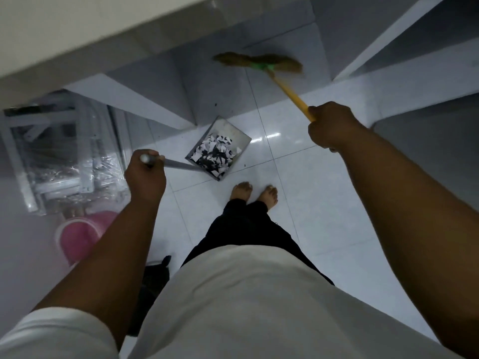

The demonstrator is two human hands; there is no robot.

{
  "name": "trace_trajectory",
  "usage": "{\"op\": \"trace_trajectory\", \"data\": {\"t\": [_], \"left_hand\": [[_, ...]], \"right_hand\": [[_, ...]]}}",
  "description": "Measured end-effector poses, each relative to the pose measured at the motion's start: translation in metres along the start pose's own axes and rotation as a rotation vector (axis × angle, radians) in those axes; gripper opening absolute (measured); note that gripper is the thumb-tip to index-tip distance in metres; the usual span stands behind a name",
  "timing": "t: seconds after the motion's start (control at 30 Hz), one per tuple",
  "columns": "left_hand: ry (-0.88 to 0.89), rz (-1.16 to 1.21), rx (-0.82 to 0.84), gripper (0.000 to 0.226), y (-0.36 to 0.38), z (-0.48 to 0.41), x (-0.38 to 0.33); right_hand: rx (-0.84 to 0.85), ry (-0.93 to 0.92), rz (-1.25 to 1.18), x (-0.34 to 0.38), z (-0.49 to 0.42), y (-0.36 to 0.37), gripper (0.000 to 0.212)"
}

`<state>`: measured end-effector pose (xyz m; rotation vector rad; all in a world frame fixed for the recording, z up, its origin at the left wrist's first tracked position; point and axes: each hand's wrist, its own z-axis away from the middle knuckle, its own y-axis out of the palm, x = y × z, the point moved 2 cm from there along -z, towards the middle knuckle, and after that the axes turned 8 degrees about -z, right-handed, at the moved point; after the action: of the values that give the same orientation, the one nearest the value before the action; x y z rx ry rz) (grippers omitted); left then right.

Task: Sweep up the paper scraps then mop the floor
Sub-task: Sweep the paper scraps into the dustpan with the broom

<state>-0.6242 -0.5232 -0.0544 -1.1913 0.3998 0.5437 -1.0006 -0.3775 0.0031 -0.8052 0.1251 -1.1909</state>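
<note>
My left hand (145,174) grips the grey handle of a metal dustpan (233,133). The pan sits just ahead of my bare feet and holds a pile of black-and-white paper scraps (215,154). My right hand (331,128) grips the yellow stick of a broom (290,93). Its brown bristle head (259,62), bound with green, is out in front, near the grey wall base. Whether the pan rests on the floor or hangs just above it, I cannot tell.
White glossy floor tiles (324,198) spread around my feet. A pink bucket (77,237) stands at the left, beside a plastic-wrapped white frame (57,156). A dark object (153,281) lies by my left leg. Grey walls and a ledge close in ahead and right.
</note>
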Motion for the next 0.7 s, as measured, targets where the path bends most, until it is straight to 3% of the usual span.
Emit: {"op": "trace_trajectory", "data": {"t": [0.17, 0.37, 0.7], "left_hand": [[-0.083, -0.003, -0.105, 0.005, -0.006, 0.012, 0.039], [-0.116, -0.088, -0.16, 0.012, -0.005, 0.011, 0.055], [-0.143, -0.064, -0.111, 0.013, -0.026, 0.0, 0.072]], "right_hand": [[0.074, 0.007, 0.244, 0.034, -0.024, 0.046, 0.051], [0.259, 0.025, 0.337, 0.02, 0.026, 0.073, 0.049], [0.147, 0.131, 0.019, -0.046, 0.138, -0.017, 0.043]]}}
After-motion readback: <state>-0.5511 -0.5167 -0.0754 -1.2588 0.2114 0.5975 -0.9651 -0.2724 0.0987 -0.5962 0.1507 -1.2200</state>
